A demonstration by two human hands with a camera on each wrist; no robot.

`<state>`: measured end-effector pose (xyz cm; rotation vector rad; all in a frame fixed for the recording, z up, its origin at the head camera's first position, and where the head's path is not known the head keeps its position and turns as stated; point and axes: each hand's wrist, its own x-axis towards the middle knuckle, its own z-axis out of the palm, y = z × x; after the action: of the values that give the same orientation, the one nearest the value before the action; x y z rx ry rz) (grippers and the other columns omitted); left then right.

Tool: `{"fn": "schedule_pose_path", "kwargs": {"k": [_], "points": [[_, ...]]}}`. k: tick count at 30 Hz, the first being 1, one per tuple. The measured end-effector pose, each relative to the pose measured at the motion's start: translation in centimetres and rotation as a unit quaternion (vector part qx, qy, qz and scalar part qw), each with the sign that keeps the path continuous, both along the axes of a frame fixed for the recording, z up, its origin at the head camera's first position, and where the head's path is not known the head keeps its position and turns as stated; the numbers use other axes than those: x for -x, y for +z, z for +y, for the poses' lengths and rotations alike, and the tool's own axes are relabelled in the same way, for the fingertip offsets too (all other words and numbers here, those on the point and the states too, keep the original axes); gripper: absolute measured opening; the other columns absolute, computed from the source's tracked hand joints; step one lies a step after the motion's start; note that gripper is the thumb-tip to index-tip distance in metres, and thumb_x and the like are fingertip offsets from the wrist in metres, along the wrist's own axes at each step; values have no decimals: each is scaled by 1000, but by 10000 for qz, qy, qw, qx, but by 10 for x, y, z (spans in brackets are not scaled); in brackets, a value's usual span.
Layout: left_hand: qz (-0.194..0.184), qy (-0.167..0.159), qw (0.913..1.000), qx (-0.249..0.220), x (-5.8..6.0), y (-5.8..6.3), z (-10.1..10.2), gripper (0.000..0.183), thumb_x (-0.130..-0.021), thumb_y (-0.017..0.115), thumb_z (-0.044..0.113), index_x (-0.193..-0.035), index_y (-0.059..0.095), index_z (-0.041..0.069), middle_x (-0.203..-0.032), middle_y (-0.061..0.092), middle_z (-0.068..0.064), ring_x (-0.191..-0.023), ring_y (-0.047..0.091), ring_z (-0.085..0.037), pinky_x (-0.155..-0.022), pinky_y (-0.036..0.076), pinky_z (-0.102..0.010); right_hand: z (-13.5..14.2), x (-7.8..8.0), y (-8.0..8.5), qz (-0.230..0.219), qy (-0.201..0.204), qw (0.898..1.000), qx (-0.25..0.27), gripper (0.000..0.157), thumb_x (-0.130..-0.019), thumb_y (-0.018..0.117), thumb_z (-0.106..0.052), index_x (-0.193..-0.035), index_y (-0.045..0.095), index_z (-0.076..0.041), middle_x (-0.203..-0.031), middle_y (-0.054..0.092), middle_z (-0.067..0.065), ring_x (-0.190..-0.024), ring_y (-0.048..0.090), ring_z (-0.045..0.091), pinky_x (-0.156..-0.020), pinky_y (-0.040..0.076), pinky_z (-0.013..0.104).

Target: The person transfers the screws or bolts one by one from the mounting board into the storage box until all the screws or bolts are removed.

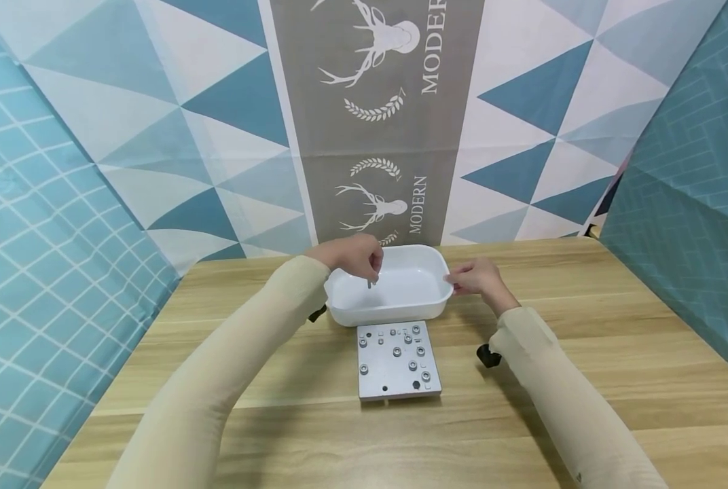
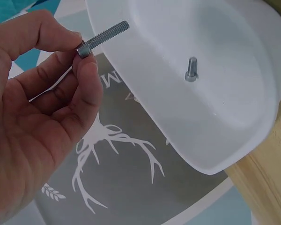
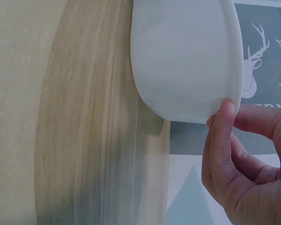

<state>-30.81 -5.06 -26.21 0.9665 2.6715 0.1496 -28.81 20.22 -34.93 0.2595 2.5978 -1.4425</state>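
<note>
While the left hand (image 1: 353, 257) hangs above the left part of a white tray (image 1: 409, 288), its fingers pinch a cap-head bolt (image 2: 107, 35) by the head, the threaded shank sticking out clear of the palm. The bolt looks like steel: hard, stiff, probably light enough for a fingertip hold, and small enough to slip if the pinch loosens. The head offers a short but firm place to take hold; the shank's threads should give more bite. Its end face is covered by the fingers, so any socket there cannot be seen.

Inside the tray, the left wrist view shows a second bolt (image 2: 191, 70); whether it stands or leans is hard to tell, and the head view does not make it out.

In front of the tray, on the wooden surface (image 1: 303, 435), a metal plate (image 1: 390, 372) carries several bolts and holes, some too small to read.

At the right end, the right hand (image 1: 476, 277) grips the tray's rim between its fingers. The tray seems light, smooth and fairly rigid, with the rim its natural handhold; the right wrist view cuts off its far end.
</note>
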Motion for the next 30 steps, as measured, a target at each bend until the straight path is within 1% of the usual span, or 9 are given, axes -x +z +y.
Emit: {"fn": "schedule_pose_path", "kwargs": {"k": [4,7,12,16,21,26,30], "points": [[18,21,9999,-116,6,-2,-1,8,-81,67,14,-75,66,9,-69,59,3,-65,50,-10,-60,42,-21,0,0,0,-14,-9,10000,-42,35,-88,67,-17,-115,64,6,-110,68,23,-71,69,13,-88,56,39],[-36,56,9998,-171,11,-6,-2,8,-81,66,14,-74,65,9,-66,57,4,-63,49,-9,-59,41,-20,0,0,-2,-64,-18,10000,-36,34,-88,67,-16,-114,65,6,-109,68,22,-67,67,10,-87,56,38],[-118,162,9995,-226,19,-11,-1,8,-81,65,13,-74,65,9,-67,56,4,-64,48,-9,-59,41,-20,2,-1,-5,-84,18,10000,-30,34,-88,67,-15,-114,64,7,-106,69,21,-61,64,6,-86,57,38],[-37,228,9991,-344,26,-12,0,8,-81,63,11,-73,65,9,-67,56,4,-64,48,-9,-59,40,-20,3,1,-5,-80,30,10000,-46,35,-88,67,-16,-115,65,6,-106,70,20,-63,65,6,-86,57,38],[-9,159,9985,-518,30,-9,6,9,-80,62,10,-71,63,10,-65,53,6,-63,46,-9,-60,39,-20,3,3,-3,-23,1,9999,-155,36,-88,67,-18,-115,65,4,-110,68,21,-64,64,5,-87,56,37],[-45,179,9981,-591,35,-11,10,11,-80,62,9,-69,60,11,-64,51,6,-62,45,-9,-59,38,-21,3,5,-2,-10,12,10000,-82,35,-88,67,-17,-115,65,5,-103,70,18,-63,63,5,-86,57,37],[-110,350,9977,-565,39,-16,9,12,-82,62,10,-70,59,12,-66,52,5,-64,45,-10,-60,39,-21,1,6,-3,-13,49,10000,14,35,-88,67,-15,-115,65,7,-97,71,17,-63,66,7,-85,57,38]]}}
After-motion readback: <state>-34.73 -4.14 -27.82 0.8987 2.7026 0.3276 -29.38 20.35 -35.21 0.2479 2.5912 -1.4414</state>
